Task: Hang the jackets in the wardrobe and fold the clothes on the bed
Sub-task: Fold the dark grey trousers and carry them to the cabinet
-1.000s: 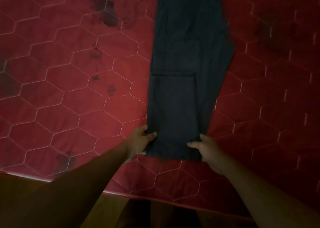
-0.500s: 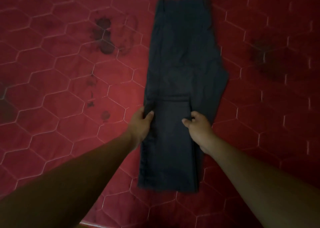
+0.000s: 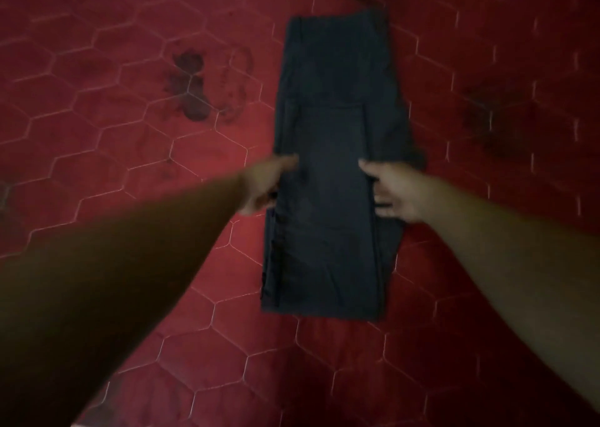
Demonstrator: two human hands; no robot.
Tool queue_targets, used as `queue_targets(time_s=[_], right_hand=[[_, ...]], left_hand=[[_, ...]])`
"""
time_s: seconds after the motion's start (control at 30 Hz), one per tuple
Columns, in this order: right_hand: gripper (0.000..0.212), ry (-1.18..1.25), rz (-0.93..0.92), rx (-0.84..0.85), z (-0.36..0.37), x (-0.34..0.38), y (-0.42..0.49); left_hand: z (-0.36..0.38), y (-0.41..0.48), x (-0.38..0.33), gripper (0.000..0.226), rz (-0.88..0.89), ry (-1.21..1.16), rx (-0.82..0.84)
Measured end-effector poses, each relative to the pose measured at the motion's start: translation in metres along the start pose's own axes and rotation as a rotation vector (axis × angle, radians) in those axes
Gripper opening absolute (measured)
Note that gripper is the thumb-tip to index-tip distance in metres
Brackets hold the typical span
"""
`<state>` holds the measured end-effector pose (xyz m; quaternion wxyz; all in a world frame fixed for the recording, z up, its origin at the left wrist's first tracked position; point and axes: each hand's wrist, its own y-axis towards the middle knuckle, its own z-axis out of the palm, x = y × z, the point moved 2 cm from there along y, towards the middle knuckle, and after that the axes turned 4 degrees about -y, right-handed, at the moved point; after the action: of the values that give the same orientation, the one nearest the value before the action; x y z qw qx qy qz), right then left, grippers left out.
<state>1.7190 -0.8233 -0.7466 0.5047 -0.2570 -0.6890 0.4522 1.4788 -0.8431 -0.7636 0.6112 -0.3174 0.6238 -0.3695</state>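
Observation:
A pair of dark trousers [image 3: 328, 232] lies lengthwise on the red quilted bed [image 3: 130, 154], folded so the leg half rests over the upper half; its hem edge sits across the middle. My left hand [image 3: 264, 184] holds the left side edge of the top layer, thumb on the cloth. My right hand [image 3: 394, 193] holds the right side edge the same way, thumb on top and fingers at the edge. Both hands are blurred.
Dark stains [image 3: 191, 85] mark the bed cover left of the trousers, and another dark patch [image 3: 493, 118] lies to the right. The bed cover spreads out on all sides of the garment.
Both hands carried the leg ends away from me and laid them over the upper part of the trousers. They now sit lower on the side edges, behind the hem.

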Motion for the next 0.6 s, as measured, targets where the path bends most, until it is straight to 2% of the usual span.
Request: queue_targets(time_s=[0.1,0.17,0.23,0.4,0.6], right_hand=[[0.031,0.165,0.065,0.073,0.009,-0.075,-0.01],[0.036,0.23,0.101,0.176,0.019,-0.116,-0.025],[0.043,0.187,0.158,0.211,0.032,-0.154,-0.038],[0.031,0.187,0.199,0.162,0.055,-0.209,-0.063],[0.023,0.103,0.135,0.116,0.07,-0.236,-0.083]], left_hand=[[0.004,-0.012,0.068,0.041,-0.065,-0.196,0.044],[0.013,-0.039,0.1,0.034,-0.157,-0.256,0.11],[0.018,-0.061,0.125,0.03,-0.197,-0.27,0.133],[0.024,-0.095,0.177,0.024,-0.211,-0.233,0.07],[0.033,-0.118,0.229,0.022,-0.102,-0.334,-0.077]])
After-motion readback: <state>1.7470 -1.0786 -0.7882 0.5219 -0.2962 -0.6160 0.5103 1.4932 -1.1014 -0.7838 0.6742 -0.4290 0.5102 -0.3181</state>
